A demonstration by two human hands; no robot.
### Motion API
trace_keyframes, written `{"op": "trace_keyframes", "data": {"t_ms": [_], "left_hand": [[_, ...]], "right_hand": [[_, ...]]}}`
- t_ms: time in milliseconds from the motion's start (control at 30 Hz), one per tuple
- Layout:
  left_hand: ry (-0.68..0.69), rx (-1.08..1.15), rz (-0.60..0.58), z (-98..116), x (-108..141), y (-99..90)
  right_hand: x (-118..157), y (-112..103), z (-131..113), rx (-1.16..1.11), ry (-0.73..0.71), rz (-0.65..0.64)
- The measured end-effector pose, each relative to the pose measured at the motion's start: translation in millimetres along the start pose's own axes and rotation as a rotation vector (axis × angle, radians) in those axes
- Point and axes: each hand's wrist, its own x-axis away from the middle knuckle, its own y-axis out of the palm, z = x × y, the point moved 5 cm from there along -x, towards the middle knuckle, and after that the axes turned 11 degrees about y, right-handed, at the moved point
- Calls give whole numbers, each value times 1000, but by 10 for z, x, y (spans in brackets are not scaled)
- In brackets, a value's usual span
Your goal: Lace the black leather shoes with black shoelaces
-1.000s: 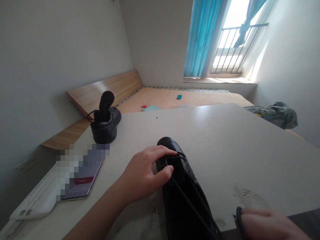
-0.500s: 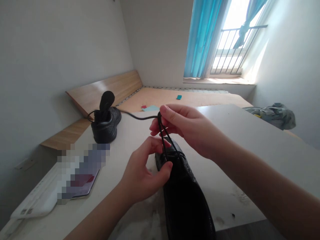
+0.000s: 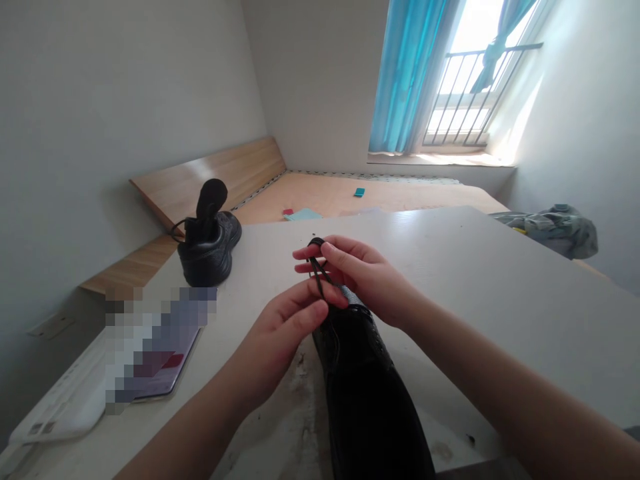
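Observation:
A black leather shoe [image 3: 370,387] lies on the white table, its toe pointing away from me. From its front rise the strands of a black shoelace [image 3: 318,267]. My right hand [image 3: 357,267] is closed on the lace, which wraps around its fingers above the toe. Lower down, my left hand [image 3: 295,320] pinches the lace strands between thumb and index finger, close to the shoe's eyelets. The fingers hide part of the toe. A second black shoe [image 3: 207,257] stands at the far left, its tongue up and a lace loop sticking out.
To the left on the white table [image 3: 425,253] lie a white power strip [image 3: 65,413] and a flat purple item [image 3: 165,380], partly pixelated. Beyond the table is a bed [image 3: 400,193] with small teal items. Crumpled clothes [image 3: 555,230] lie at the right.
My right hand has moved down towards the shoe, and the lace is now looped around its fingers. The stretch of lace trailing left is gone. My left thumb and index finger have closed on the strands.

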Motion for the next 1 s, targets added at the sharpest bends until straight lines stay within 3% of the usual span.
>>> {"op": "trace_keyframes", "data": {"t_ms": [133, 267, 400, 533, 700, 867, 1000], "left_hand": [[-16, 240, 75, 7, -22, -17], [-68, 267, 144, -2, -36, -36], [-159, 290, 273, -43, -42, -89], [-216, 487, 461, -62, -40, -192], [-8, 657, 532, 149, -82, -425], [171, 481, 709, 419, -59, -765], [230, 389, 726, 609, -27, -899]], "right_hand": [[-95, -108, 80, -283, 141, -58], [-116, -176, 23, -390, 115, -39], [-99, -193, -14, -358, 91, -14], [-99, -316, -34, -201, 111, 45], [-77, -644, -195, 10, 138, 170], [94, -990, -519, 135, -36, 350], [303, -1294, -560, 216, -94, 495]]}}
